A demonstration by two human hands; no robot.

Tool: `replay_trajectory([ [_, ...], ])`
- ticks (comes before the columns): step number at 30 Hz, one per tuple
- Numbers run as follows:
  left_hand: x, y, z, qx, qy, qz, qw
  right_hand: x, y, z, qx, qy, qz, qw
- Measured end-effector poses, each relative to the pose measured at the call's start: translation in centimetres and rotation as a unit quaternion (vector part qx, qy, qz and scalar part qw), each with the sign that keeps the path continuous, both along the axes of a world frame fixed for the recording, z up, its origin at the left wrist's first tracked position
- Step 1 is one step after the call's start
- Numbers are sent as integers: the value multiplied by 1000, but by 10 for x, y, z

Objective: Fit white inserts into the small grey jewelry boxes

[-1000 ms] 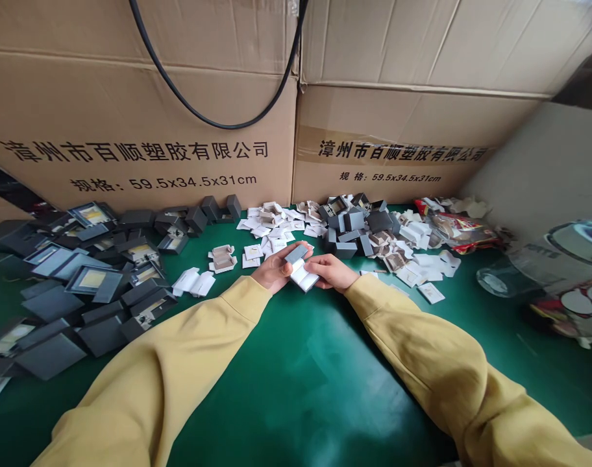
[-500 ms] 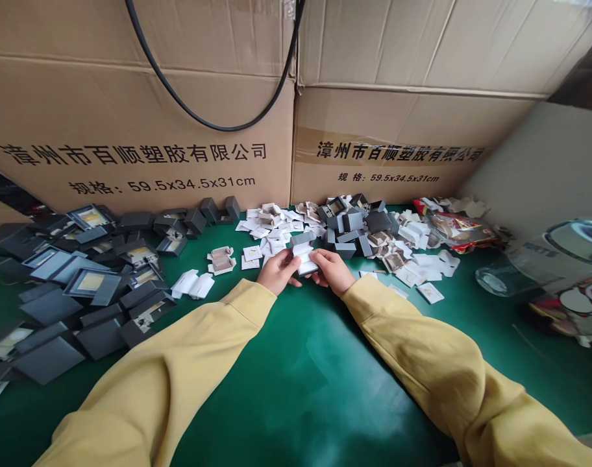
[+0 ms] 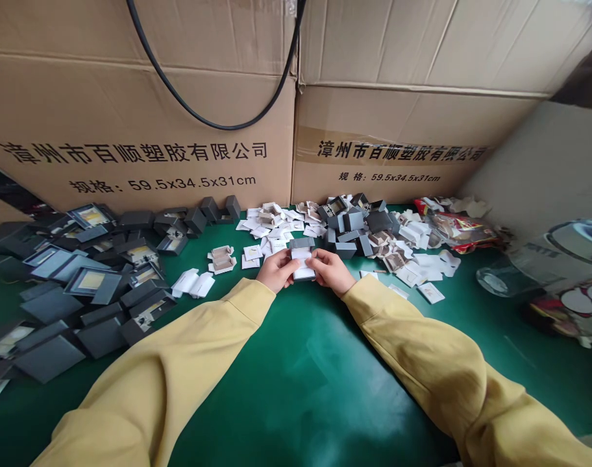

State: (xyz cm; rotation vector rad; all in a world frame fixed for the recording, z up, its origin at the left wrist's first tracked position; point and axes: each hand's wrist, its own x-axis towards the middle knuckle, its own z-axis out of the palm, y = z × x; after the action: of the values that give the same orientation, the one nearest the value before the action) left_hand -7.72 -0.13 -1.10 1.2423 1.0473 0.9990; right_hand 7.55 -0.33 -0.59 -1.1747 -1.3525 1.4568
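Note:
Between my hands is a small dark grey jewelry box (image 3: 302,244), its lid raised and a white lining showing inside. My left hand (image 3: 278,271) grips its left side, thumb over the white part. On the other side my right hand (image 3: 331,270) holds it the same way, with the thumb and fingers at the inner edge. Just beyond lie flat white card inserts (image 3: 252,253) and a pile of dark grey boxes (image 3: 353,225). A folded white insert (image 3: 193,284) and a beige-grey one (image 3: 222,259) rest left of my left hand.
Many open dark boxes (image 3: 94,279) are heaped on the left of the green table (image 3: 296,383). White inserts (image 3: 417,263), a red snack wrapper (image 3: 464,232) and a clear cup (image 3: 539,259) are to the right. Large cartons (image 3: 179,104) stand behind, with a black cable (image 3: 198,120) hanging in front.
The box between my hands now shows its dark front edge and its white lining sits lower inside. My thumbs have pressed inward; the things around have stayed put.

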Motion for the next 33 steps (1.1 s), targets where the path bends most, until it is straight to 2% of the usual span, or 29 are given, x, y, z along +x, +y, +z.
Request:
replay_trajectory([
  [4, 0, -4, 2, 20, 15, -15, 1000, 0, -1, 0, -10, 3, 1, 1000],
  [9, -2, -3, 1, 20, 31, -83, 996, 0, -1, 1, -21, 11, 18, 1000],
  [13, -3, -3, 1, 12, 32, -78, 996, 1, -1, 2, -13, 20, 36, 999],
  [18, -3, -5, 1, 43, 15, -80, 996, 2, 1, -1, -26, 7, 16, 1000],
  [24, -1, -8, 0, 61, 24, -81, 995, -3, 3, -4, -18, 84, -7, 996],
  [33, 1, -9, 1, 5, -19, -86, 996, -4, -1, -3, -29, 151, -14, 988],
])
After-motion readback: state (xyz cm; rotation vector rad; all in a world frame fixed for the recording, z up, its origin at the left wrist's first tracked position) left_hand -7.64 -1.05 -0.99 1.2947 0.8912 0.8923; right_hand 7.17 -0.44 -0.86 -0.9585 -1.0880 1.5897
